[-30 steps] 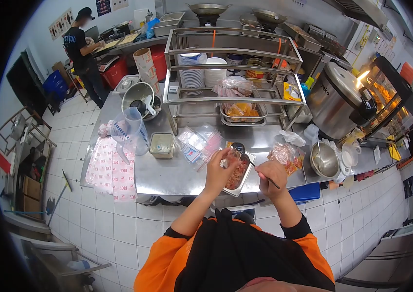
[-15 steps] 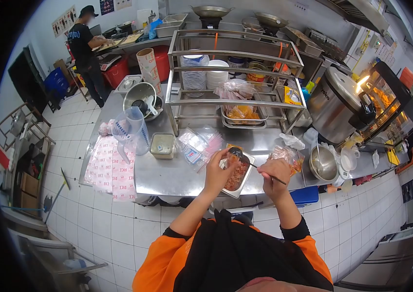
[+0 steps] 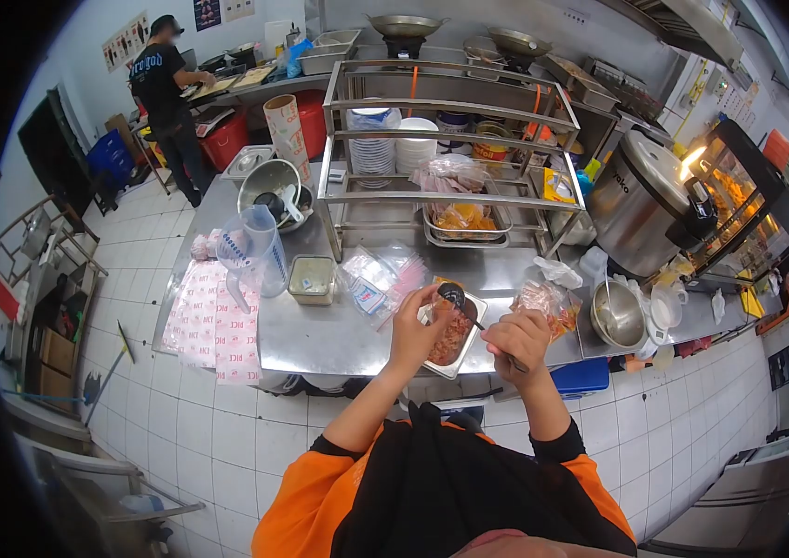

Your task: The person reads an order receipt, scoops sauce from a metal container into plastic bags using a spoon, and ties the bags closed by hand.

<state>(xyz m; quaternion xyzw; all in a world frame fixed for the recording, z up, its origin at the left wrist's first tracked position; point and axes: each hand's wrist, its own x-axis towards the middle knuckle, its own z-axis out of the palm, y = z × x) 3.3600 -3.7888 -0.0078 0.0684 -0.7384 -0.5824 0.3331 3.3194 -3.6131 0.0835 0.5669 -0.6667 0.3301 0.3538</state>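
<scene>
My right hand [image 3: 519,342] is closed round the handle of a dark ladle [image 3: 451,294]. The ladle's bowl meets the mouth of a small clear plastic bag [image 3: 439,311], which my left hand [image 3: 416,327] pinches between thumb and fingers. Reddish food shows through the bag, but how full it is I cannot tell. Below both hands is a metal tray [image 3: 448,372] of chopped reddish-brown food [image 3: 453,340]. To the right of the tray lies a clear bag of filled packets [image 3: 548,305]. Loose clear plastic bags [image 3: 378,285] lie to the left.
A steel rack [image 3: 450,196] stands behind, with stacked bowls and trays. Left are a square container [image 3: 312,279], a measuring jug [image 3: 255,253] and printed paper [image 3: 213,325]. Right are a metal bowl [image 3: 618,314] and a large cooker [image 3: 644,203]. Another person [image 3: 167,107] works at the far-left counter.
My right hand has turned and its end of the ladle has dropped slightly, so the handle slants more steeply. My left hand and the bag have hardly moved.
</scene>
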